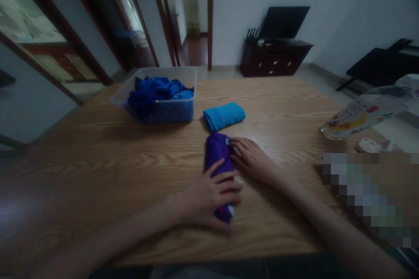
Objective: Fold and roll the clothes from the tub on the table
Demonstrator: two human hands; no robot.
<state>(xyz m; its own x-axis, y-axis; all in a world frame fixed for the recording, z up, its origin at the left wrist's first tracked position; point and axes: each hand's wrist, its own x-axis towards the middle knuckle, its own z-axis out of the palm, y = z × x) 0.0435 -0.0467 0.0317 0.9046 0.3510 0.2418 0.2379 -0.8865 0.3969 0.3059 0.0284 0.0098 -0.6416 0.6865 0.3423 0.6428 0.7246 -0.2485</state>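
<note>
A purple rolled cloth lies lengthwise on the wooden table, with red and white patches near its lower end. Over its lower half rests my left hand, fingers spread across the top. At the roll's upper right edge, my right hand touches the cloth with slightly bent fingertips; its fingers lie apart and grip nothing that I can see. Just beyond the roll's far end is a light-blue folded cloth.
A clear plastic bin full of blue clothes stands at the back left of the table. On the right lie a printed plastic bag, a small white item and a pixelated area. A television cabinet stands by the wall.
</note>
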